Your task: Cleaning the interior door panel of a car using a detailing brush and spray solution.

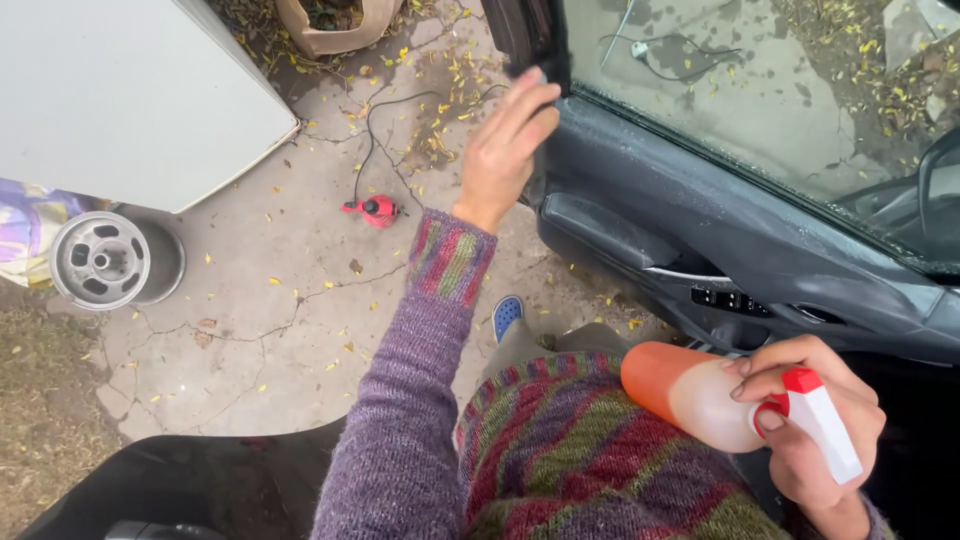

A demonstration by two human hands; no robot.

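Head: orange-filled spray bottle point(690, 392), red trigger.

The cracked concrete ground point(250, 290) carries everything here — scattered yellow leaves point(440, 130), a small red machine point(375, 209) with its black cable point(385, 120), and a grey wheel rim point(100, 262). A brown paper bag point(335, 25) stands at the far edge — beside a patch of dirt.

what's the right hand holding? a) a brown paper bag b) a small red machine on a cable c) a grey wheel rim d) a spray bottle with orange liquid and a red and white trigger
d: the right hand grips a spray bottle of orange liquid by its red and white trigger head, while the left hand reaches to the edge of the open car door.
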